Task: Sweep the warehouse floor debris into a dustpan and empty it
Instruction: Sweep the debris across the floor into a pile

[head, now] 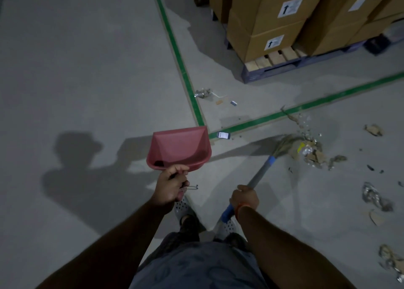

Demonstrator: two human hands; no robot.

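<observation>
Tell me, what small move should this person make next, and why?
Probably draw the broom leftward, dragging the cardboard scraps at its bristles toward the red dustpan. The right hand grips the broom handle, and the left hand holds the dustpan lifted, nearly empty.

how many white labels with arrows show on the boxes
2. One arrow label is on the upper cardboard box, another on the box beneath it. A third white label sits farther right, too blurred to show an arrow.
</observation>
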